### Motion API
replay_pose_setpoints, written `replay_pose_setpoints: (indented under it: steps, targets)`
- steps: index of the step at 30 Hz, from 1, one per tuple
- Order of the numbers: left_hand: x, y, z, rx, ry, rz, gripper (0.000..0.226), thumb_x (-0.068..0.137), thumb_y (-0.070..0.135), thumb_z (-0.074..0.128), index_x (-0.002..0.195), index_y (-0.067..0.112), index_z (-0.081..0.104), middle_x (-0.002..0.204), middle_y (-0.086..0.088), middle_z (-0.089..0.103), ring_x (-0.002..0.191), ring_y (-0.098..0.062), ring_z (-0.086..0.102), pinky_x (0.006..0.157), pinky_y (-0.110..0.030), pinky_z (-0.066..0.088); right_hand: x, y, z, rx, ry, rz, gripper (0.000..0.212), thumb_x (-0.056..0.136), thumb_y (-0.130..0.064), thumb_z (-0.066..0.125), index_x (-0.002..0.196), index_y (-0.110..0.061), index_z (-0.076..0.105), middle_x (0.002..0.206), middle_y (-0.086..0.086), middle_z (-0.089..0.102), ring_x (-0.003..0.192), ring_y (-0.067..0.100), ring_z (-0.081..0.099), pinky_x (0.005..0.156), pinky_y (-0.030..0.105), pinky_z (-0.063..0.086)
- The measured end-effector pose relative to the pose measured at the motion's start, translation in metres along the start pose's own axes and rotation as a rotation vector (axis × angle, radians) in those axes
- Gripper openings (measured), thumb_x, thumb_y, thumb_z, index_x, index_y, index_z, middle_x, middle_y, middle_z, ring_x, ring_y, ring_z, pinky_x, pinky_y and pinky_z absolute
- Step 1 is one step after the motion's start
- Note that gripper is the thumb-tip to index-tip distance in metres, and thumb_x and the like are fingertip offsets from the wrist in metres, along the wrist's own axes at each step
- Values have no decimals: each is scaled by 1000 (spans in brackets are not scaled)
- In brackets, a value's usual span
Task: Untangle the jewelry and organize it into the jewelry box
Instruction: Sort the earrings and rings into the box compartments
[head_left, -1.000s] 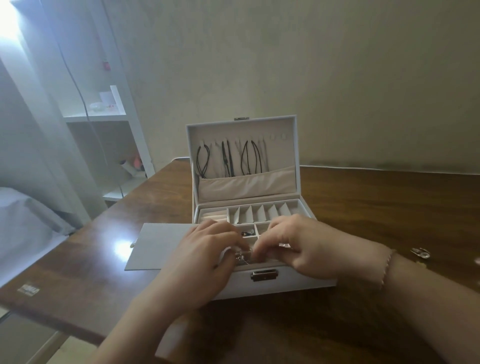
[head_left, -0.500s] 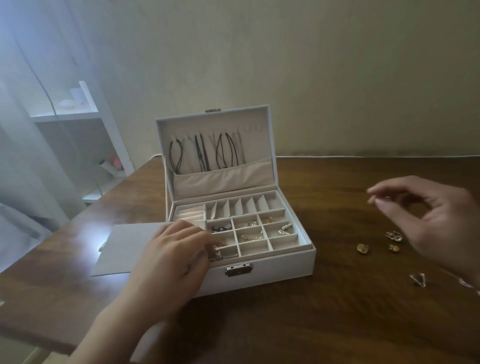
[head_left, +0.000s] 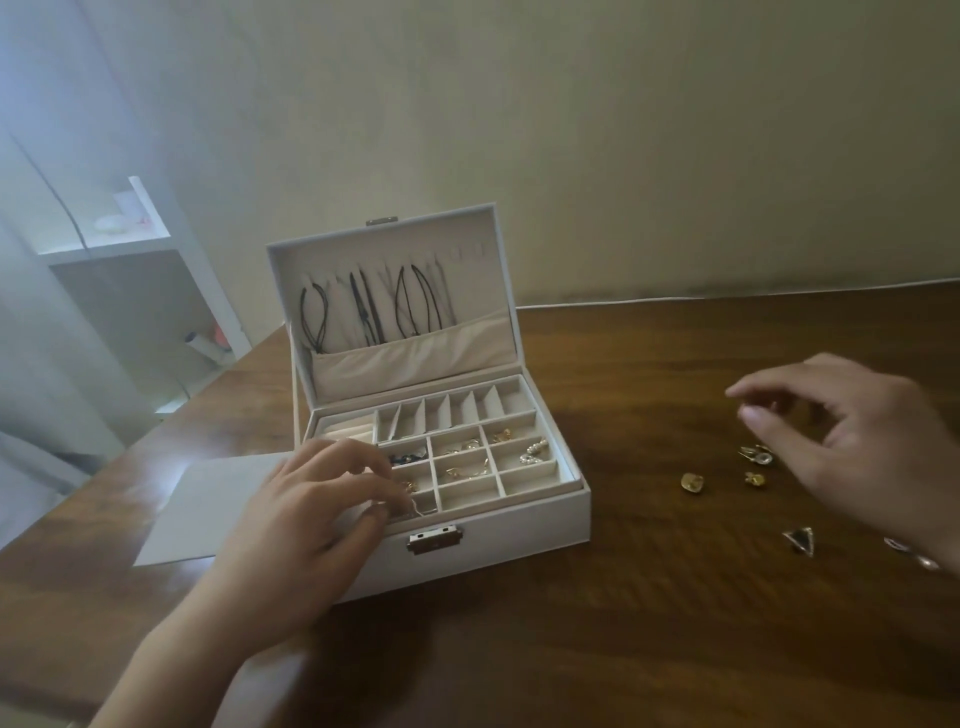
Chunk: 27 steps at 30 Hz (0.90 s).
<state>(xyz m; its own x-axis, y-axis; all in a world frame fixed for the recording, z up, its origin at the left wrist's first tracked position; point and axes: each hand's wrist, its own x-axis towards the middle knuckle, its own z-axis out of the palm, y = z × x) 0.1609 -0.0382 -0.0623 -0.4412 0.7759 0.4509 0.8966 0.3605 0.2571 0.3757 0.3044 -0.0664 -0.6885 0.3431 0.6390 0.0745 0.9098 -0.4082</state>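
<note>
The left hand (head_left: 306, 519) pinches a small earring (head_left: 408, 501) over the jewelry box (head_left: 498, 540), while the right hand (head_left: 852, 441), fingers (head_left: 753, 415) apart, hovers above loose earrings (head_left: 756, 457) on the counter (head_left: 623, 623), probably choosing the next piece.

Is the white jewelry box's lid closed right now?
No, the white jewelry box has its lid standing upright, showing black cords inside.

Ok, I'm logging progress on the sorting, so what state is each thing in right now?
Jewelry box: lid up, latch undone.
Tray compartments: some filled, back row bare.
Cords: hanging inside the lid.
Pearl earrings: lying in a compartment.
Loose earrings: lying on the table, outside the box.
Left hand: pinching a small silver piece at the tray's front left.
Right hand: relaxed, holding nothing, above the loose earrings.
</note>
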Motion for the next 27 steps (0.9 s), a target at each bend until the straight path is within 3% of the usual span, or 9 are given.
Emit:
replay_pose_setpoints:
  steps: [3,6,11,13,17,19,21,24,27]
  targets:
    - [-1,0,-2,5,-14,11,24,86,35,47,85,37,72,104,24,58,108,-6,53,90,-22,41,1,-1,-2,-16,-39,-5,20,81,-11,73,94,-26,73,85,-21,61,85,-2,57,67,7,41]
    - [0,1,-4,14,5,20,20,86,33,48,79,36,66,102,23,57,106,-4,53,89,-22,39,2,-2,-6,-36,-49,-5,18,82,-14,73,95,-26,74,83,-21,60,85,-2,57,60,12,41]
    - [3,4,-2,-8,15,-3,28,87,36,47,97,33,72,108,19,61,108,-12,56,88,-33,44,6,4,-17,-83,-41,49,17,84,-18,72,94,-33,72,79,-14,60,71,0,56,58,20,42]
    - [2,3,-3,3,2,4,29,89,41,46,95,35,74,108,19,60,108,-13,56,86,-38,46,8,4,-22,-89,-76,65,19,85,-20,72,92,-37,70,77,-17,59,69,0,56,57,20,40]
    - [13,21,1,-35,145,10,27,89,38,48,93,27,72,104,12,63,100,-17,61,87,-33,47,13,3,-39,-163,-537,161,21,88,-29,69,85,-49,64,85,-25,61,78,-4,57,66,18,44]
    - [23,49,6,-61,274,57,26,89,29,50,89,18,73,97,6,65,93,-18,62,86,-23,45,14,6,-45,-180,-666,176,22,89,-28,69,86,-50,66,90,-29,63,85,-5,58,74,21,49]
    - [34,86,18,-119,319,189,23,89,20,53,85,12,74,92,3,66,86,-15,63,80,-22,46,13,10,-52,-153,-741,184,25,87,-27,72,85,-52,67,91,-34,63,88,-10,57,75,20,47]
    - [57,142,49,-226,121,362,17,88,17,57,92,18,74,93,9,65,80,-8,62,72,-22,50,12,11,-61,-100,-842,208,22,84,-31,74,92,-51,68,98,-37,62,95,-14,56,80,19,47]
    - [89,184,87,-263,-195,230,17,92,26,59,105,29,69,101,18,58,84,-1,57,77,-24,55,11,6,-54,-102,-916,248,22,80,-36,78,99,-45,70,97,-28,66,94,-11,58,84,21,51]
